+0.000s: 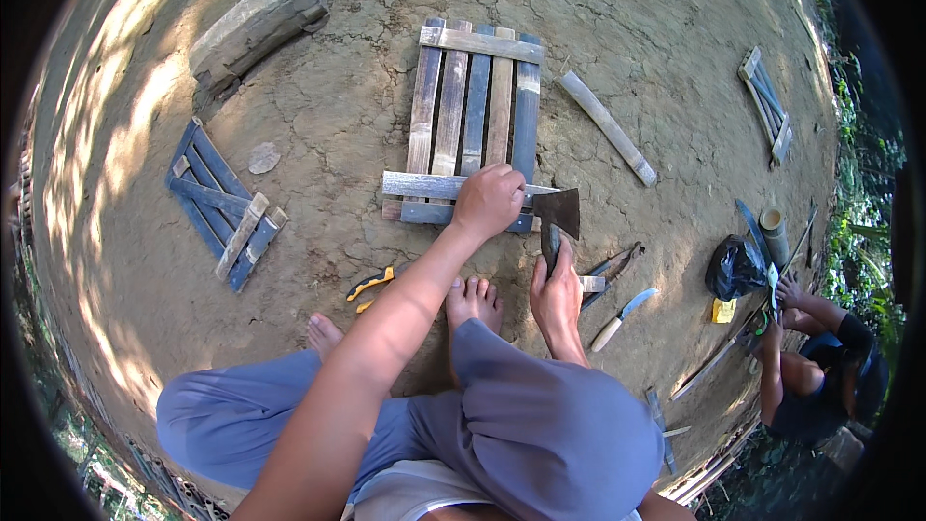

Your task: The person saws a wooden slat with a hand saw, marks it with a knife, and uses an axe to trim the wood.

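Observation:
A panel of several weathered wooden slats [474, 111] lies on the dirt in front of me, with a crosspiece [482, 41] at its far end. Across its near end lies a loose-looking pale batten [415, 184]. My left hand [492, 201] is closed in a fist over this batten; whatever its fingers pinch is hidden. My right hand [557, 294] grips the dark handle of a hatchet [559, 211] with a broad, rusty blade. The blade is beside the batten's right end, close to my left fist.
Pliers with yellow-black handles [370, 282] lie by my feet. Right of my right hand are a knife [625, 318] and pincers [617, 270]. A board [608, 127], smaller slat frames [224, 203] and a log [258, 24] lie around. Another person [820, 367] works at far right beside a black bag [735, 267].

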`<action>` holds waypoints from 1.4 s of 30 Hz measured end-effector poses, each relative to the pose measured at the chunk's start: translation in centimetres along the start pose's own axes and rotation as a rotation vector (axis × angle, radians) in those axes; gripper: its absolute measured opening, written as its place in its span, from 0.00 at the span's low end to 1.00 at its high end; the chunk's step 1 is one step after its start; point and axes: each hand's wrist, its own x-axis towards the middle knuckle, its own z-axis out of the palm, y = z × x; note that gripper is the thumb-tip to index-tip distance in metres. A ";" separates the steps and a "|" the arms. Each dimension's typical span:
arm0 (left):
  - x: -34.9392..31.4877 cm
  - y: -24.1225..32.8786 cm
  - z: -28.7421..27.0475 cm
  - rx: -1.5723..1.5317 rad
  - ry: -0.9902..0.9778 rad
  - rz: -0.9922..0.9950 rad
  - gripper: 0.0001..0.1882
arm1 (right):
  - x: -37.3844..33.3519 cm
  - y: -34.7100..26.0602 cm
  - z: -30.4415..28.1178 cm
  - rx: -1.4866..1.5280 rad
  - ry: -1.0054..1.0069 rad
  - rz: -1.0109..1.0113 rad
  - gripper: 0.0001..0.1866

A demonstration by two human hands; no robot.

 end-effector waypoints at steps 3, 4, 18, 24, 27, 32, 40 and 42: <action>0.1 0.3 -0.3 -0.007 -0.005 0.005 0.02 | 0.0 0.1 0.0 0.011 -0.035 0.051 0.29; 0.4 0.4 -0.4 -0.003 -0.013 0.006 0.02 | 0.1 0.1 -0.1 0.014 -0.037 0.064 0.29; 3.4 -0.5 -0.1 0.463 -0.072 0.089 0.08 | 0.0 -0.1 -0.3 0.107 0.042 0.011 0.29; 2.3 -1.4 -2.9 0.351 0.001 0.087 0.09 | 1.6 0.4 0.8 0.342 0.029 0.208 0.20; 2.2 -1.2 -7.0 0.261 0.210 -0.104 0.10 | 3.3 2.2 0.0 0.479 0.150 0.198 0.16; -3.8 -8.2 -15.1 0.071 0.077 -0.847 0.24 | 7.9 2.0 0.5 0.912 0.172 0.339 0.20; -4.8 -7.5 -14.1 -0.406 0.045 -0.932 0.16 | 10.1 3.0 1.8 0.992 0.174 0.393 0.14; -4.6 -6.9 -14.0 -0.405 0.042 -0.940 0.15 | 10.2 3.2 2.2 0.981 0.192 0.381 0.13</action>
